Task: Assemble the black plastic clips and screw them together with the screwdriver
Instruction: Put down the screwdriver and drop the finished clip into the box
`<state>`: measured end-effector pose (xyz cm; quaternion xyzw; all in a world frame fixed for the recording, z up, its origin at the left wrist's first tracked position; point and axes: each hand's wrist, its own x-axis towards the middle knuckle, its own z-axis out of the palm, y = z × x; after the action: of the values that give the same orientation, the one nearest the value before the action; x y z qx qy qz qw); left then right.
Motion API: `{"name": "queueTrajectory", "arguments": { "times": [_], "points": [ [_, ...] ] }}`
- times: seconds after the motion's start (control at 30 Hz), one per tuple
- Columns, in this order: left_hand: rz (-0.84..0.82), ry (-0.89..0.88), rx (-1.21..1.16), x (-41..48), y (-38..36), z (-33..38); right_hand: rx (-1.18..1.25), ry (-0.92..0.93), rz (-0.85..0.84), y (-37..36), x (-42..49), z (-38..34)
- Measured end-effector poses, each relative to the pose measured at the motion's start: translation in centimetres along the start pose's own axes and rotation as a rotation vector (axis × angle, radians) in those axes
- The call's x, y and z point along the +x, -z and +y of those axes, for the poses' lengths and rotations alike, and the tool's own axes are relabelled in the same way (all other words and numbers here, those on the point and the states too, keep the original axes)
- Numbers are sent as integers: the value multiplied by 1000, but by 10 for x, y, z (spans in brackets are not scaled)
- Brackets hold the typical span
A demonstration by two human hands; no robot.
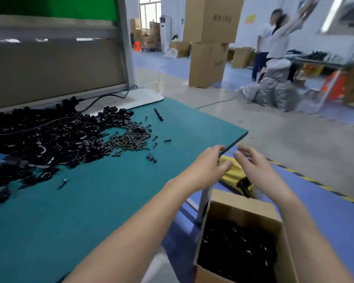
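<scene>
- left grip [208, 167]: fingers loosely curled, a gap between thumb and fingertips, nothing held. It hangs just past the right edge of the table [94, 201], with the thumb at the yellow bag [232, 173] — touching or not, I cannot tell.
- right grip [253, 167]: released, fingers spread and relaxed, above the same bag, empty.
- black plastic clips [49, 137]: a loose heap at the table's far left, well apart from both my grips.
- screws [131, 138]: a smaller heap touching the clips' right side.
- screwdriver [2, 160]: blue body, lying at the left edge among the clips.
- cardboard box [241, 204]: beside the table, below my right forearm — more black parts inside.
</scene>
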<state>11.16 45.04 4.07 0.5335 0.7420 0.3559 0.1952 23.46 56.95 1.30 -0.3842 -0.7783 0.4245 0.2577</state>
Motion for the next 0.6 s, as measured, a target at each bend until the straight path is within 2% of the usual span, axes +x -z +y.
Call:
{"name": "queueTrajectory", "arguments": {
  "times": [0.17, 0.27, 0.33, 0.47, 0.6],
  "points": [
    [53, 30, 74, -13, 11, -30, 39, 63, -4, -15, -7, 1],
    [213, 142, 136, -45, 48, -72, 10, 153, -102, -58, -9, -25],
    [356, 251, 224, -81, 79, -104, -29, 235, -207, -94, -17, -48],
    [605, 604, 589, -173, 130, -156, -140, 432, -412, -166, -46, -89],
    [608, 882, 686, -247, 158, -186, -333, 551, -589, -222, -74, -117]
  ]
}}
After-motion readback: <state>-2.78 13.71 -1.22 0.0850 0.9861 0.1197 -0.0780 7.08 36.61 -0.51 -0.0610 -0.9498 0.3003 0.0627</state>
